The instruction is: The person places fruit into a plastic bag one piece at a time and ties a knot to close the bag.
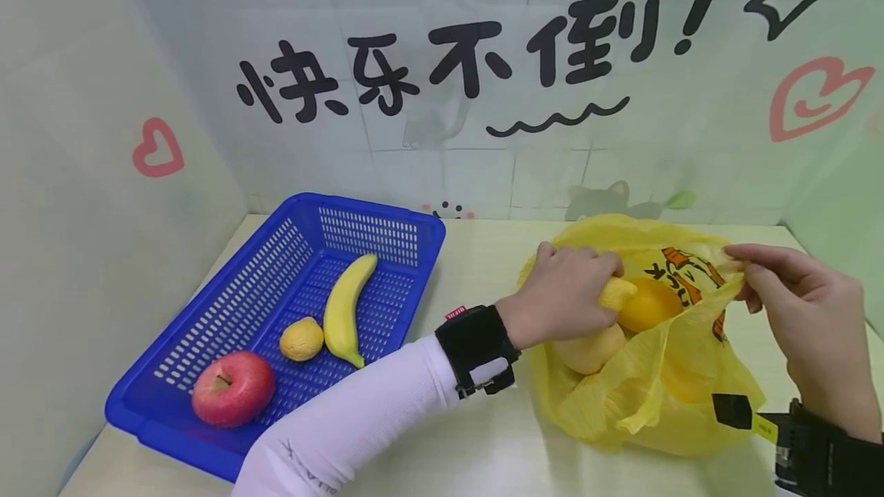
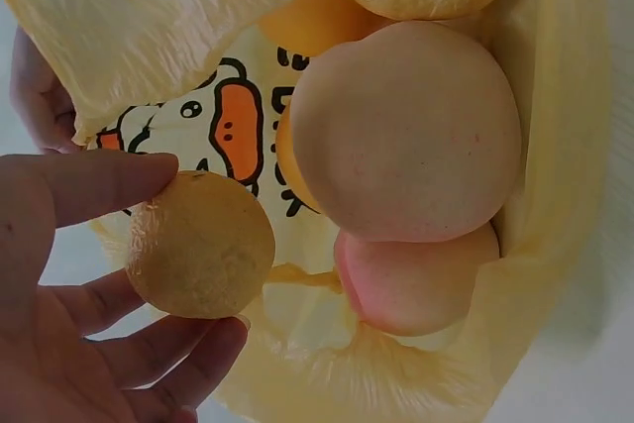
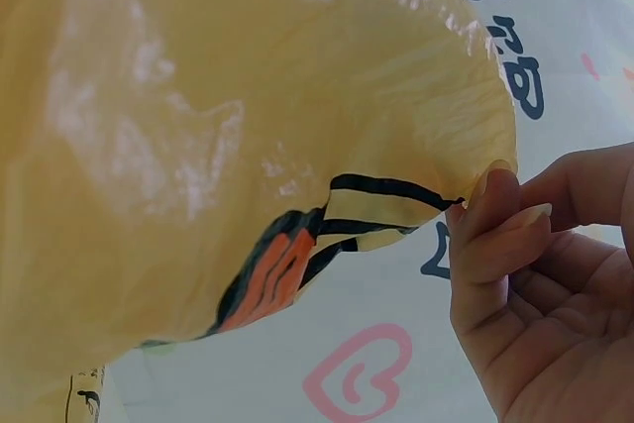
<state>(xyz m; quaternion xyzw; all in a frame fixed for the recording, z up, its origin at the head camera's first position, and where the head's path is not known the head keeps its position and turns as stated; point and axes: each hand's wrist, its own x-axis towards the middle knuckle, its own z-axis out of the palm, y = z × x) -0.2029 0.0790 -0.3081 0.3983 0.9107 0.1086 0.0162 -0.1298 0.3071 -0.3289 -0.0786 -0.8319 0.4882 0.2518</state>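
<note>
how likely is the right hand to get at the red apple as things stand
Probably not: the right hand pinches the yellow bag, and the left forearm lies between it and the apple.

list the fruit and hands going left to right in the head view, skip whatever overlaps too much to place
red apple → small yellow fruit → banana → left hand → orange-yellow fruit in the yellow bag → right hand
</note>
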